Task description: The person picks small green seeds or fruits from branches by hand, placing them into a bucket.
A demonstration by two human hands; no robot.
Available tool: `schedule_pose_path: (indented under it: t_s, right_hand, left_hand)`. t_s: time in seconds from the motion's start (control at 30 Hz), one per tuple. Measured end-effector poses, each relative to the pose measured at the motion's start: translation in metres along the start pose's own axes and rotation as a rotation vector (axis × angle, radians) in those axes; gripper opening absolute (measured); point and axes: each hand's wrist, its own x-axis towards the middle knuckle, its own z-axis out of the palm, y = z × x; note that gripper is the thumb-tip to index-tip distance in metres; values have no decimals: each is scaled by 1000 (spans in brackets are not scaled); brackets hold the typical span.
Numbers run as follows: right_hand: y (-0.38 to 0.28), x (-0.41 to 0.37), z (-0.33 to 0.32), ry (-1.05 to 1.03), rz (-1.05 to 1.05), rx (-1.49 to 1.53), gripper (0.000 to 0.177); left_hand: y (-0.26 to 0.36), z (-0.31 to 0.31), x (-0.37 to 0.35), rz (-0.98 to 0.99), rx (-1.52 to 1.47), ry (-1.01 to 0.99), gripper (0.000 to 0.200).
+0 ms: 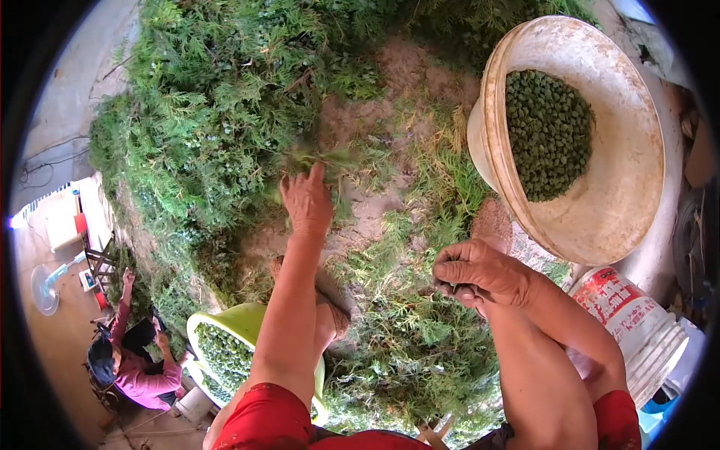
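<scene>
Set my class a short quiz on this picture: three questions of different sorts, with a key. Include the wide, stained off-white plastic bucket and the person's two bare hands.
1. Multiple choice: What lies in the wide, stained off-white plastic bucket?
A) small rounded green pieces
B) red apples
C) clear water

2. True or false: The right hand is curled closed, while the left hand reaches out towards the feathery green foliage.

3. Fill in the blank: The other person, at the picture's lower left, wears a ____ top.

Key: 1. A; 2. true; 3. pink
</scene>
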Motion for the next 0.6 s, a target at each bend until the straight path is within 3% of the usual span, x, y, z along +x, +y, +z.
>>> schedule_pose_path:
  t_s: [0.07, 0.13, 0.17, 0.2, 0.27, 0.3, 0.33, 0.4, 0.6]
  right_hand:
    - [-4, -1, 2, 6, -1, 28, 20]
    - [-7, -3, 4, 6, 2, 58, 20]
    - [-10, -3, 5, 9, -17, 47, 20]
    - [-11, -3, 7, 10, -39, 34, 20]
    - [-13, -3, 10, -2, -89, 24, 21]
    - [-14, -4, 10, -15, -104, 40, 22]
    - [-16, -5, 11, -26, -118, 57, 23]
    - [-20, -8, 14, -61, -159, 52, 24]
    - [-28, -23, 35, -46, -243, -50, 27]
  left_hand:
    - [-5, -29, 4, 16, -79, 42, 41]
    - [-9, -60, 6, -344, -1065, 58, 40]
    - [-18, -71, 9, -316, -1366, 84, 38]
    - [-23, -84, 8, -311, -1354, 94, 38]
    - [-30, -111, 4, -298, -2171, -96, 41]
    - [-35, -116, 5, -135, -2419, -215, 51]
    - [-37, -120, 3, -124, -2409, -207, 51]
    - [-30, -128, -2, 27, -2786, -334, 56]
    - [8, -162, -22, 10, -2960, -405, 63]
